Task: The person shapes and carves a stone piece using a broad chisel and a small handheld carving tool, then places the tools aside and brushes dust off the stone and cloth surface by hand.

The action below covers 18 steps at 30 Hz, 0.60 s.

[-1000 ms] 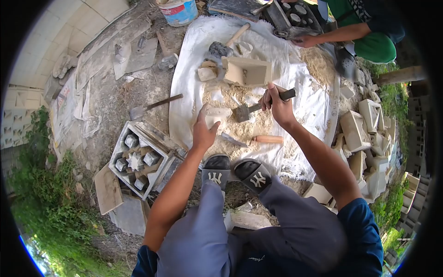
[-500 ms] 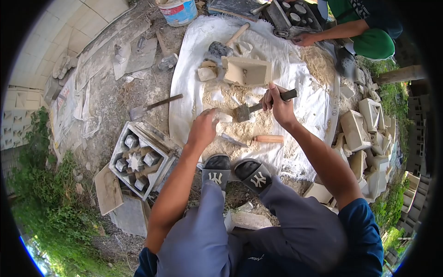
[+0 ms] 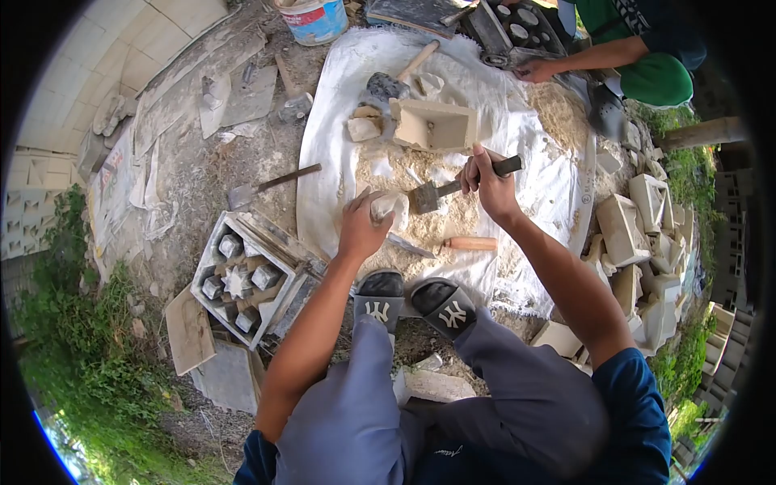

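A pale stone chunk (image 3: pixel 390 206) is in my left hand (image 3: pixel 365 225), the fingers wrapped round its left side. My right hand (image 3: pixel 487 184) grips the dark handle of a hammer (image 3: pixel 449 188), whose blocky head lies just right of the chunk with a small gap between. Below them, on the dusty white sheet (image 3: pixel 327 153), are a small metal blade (image 3: pixel 411 246) and a wooden handle (image 3: pixel 470 243). Above my hands stands a hollow, cream-coloured block (image 3: pixel 434 125), with a broken lump (image 3: pixel 364 125) to its left.
Metal moulds sit at the left (image 3: pixel 245 279) and top right (image 3: pixel 525 26). Another person's hand (image 3: pixel 535 71) touches the upper mould. Cast blocks (image 3: pixel 622 230) are piled at the right. A bucket (image 3: pixel 314 20) stands at the top, and a mallet (image 3: pixel 388 87) lies on the sheet.
My left hand has turned the pale chunk, so that a different face shows, and its fingers have shifted round it. The hammer and my right hand have barely moved.
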Tool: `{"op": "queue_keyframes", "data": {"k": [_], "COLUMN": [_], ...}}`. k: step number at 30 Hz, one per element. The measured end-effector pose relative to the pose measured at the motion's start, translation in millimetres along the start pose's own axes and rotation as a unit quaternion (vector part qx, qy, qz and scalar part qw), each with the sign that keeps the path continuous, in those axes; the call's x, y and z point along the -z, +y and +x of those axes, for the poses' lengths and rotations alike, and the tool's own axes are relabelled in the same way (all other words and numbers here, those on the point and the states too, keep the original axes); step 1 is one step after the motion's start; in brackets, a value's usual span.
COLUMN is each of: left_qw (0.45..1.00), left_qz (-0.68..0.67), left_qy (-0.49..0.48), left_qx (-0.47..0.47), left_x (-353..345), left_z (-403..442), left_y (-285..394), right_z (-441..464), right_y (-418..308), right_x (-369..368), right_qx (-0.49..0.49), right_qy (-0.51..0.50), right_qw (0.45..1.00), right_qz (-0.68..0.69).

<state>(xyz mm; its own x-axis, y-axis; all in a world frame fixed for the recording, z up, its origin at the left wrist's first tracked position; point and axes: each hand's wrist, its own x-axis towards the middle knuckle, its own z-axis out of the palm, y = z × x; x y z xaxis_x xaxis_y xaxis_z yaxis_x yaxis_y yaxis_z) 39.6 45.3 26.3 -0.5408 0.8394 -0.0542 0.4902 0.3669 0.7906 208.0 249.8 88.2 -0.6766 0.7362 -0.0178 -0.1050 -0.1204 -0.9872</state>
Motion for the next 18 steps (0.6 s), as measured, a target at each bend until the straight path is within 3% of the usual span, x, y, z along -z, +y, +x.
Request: {"op": "queue_keyframes", "data": {"k": [6, 8, 18], "left_qw": [0.994, 0.996, 0.98], "left_qz": [0.059, 0.036, 0.075], "left_qy": [0.01, -0.05, -0.079], "left_qx": [-0.086, 0.067, 0.167], "left_x": [-7, -1, -5], "left_z": [1, 1, -6], "left_y": [-6, -2, -28], "right_z": [-2, -2, -2], "right_y": [4, 3, 0], "right_x": [3, 4, 4], "right_qx": [0.004, 0.006, 0.001], "right_qy": [0.0, -0.001, -0.012], "right_qw": [1.0, 1.0, 1.0], "right_qz": [0.003, 0.008, -0.007]}}
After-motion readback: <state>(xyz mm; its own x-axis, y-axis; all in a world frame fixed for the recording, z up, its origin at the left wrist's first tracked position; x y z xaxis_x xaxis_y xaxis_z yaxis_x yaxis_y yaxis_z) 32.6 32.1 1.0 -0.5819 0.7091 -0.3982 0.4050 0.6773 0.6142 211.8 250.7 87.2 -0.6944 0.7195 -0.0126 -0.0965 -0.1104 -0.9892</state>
